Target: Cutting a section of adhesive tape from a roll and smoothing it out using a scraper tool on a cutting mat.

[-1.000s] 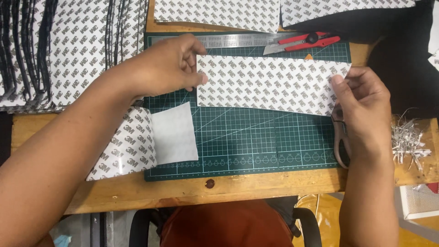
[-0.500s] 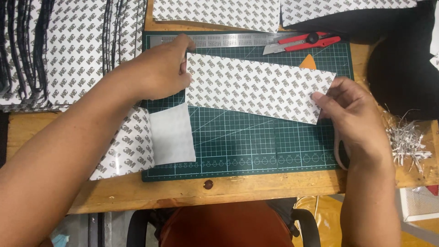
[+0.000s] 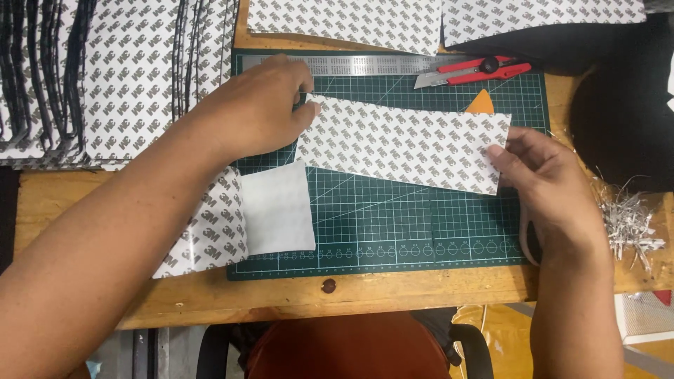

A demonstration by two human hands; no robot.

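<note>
A long white strip with a small grey printed pattern [image 3: 404, 144] lies slanted across a dark green cutting mat [image 3: 393, 231]. My left hand [image 3: 256, 112] pinches the strip's left end near the mat's top left. My right hand [image 3: 540, 182] grips the strip's right end with thumb and fingers. A plain white square sheet [image 3: 276, 208] rests on the mat's left edge, partly over another patterned sheet [image 3: 207, 235].
A metal ruler [image 3: 365, 64] and a red utility knife [image 3: 474, 70] lie along the mat's top. Stacks of patterned sheets [image 3: 105, 77] fill the left; more sheets [image 3: 351, 21] at the top. Shredded paper trimmings [image 3: 628, 221] sit at right, beside black fabric [image 3: 625, 119].
Both hands have shifted the strip left and tilted it, its right end lower now; my right hand followed it inward over the mat.
</note>
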